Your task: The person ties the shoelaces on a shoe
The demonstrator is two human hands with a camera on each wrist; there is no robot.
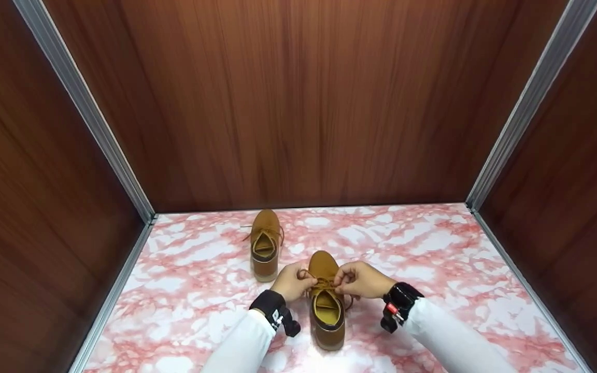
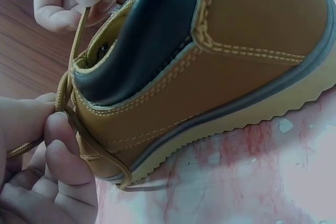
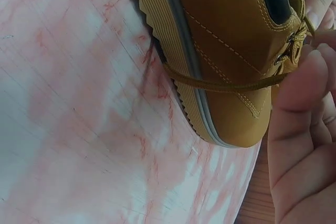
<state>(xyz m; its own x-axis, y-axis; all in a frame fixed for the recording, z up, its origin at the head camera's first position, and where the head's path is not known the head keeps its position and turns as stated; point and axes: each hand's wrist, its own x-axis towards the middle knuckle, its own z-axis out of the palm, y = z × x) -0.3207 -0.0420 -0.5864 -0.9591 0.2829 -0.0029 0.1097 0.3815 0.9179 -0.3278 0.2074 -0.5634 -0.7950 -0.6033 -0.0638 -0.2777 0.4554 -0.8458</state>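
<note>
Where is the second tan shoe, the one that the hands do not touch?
In the head view, the untouched tan shoe stands on the pink marble surface, behind and to the left of the shoe being laced, near the back wooden wall.

Dark wood-grain walls enclose a pink marbled tabletop

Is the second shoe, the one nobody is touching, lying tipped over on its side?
No, in the head view the second shoe stands upright on its sole, opening facing up.

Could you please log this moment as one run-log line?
left hand: pinches lace | right hand: pinches lace | near shoe: on tabletop | far shoe: untouched
</note>
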